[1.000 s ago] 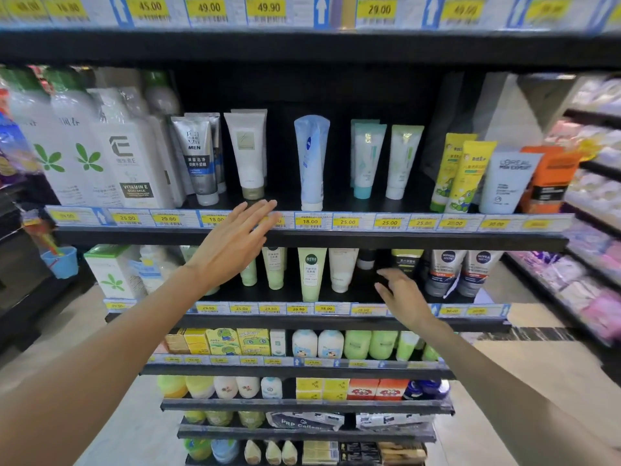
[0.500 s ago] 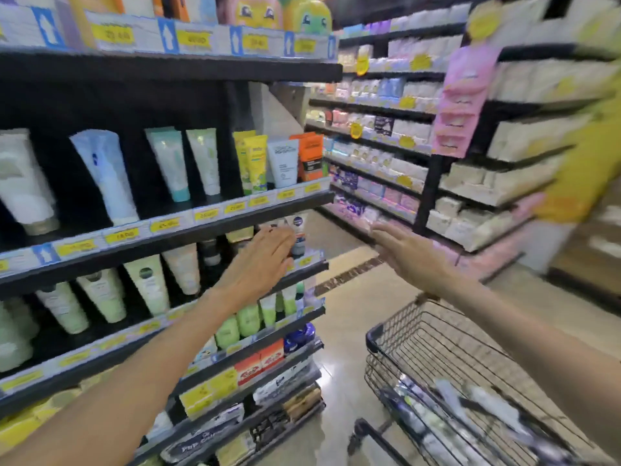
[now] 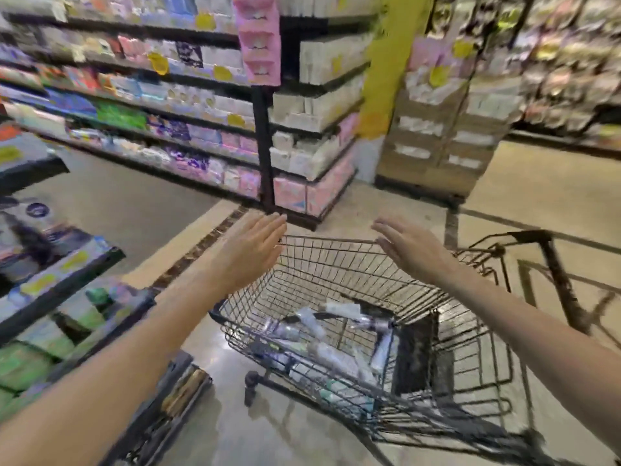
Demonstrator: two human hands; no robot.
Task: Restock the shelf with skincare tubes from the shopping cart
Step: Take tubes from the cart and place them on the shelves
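Two hands (image 3: 250, 253) (image 3: 411, 252) open | tubes (image 3: 319, 351) below, in cart (image 3: 336, 264)

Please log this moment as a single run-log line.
left hand: open, empty | right hand: open, empty | tubes: in cart

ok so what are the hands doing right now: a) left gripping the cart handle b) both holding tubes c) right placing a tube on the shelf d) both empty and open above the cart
d: the left hand and right hand hover flat-fingered and empty over the shopping cart, with the tubes lying in its basket.
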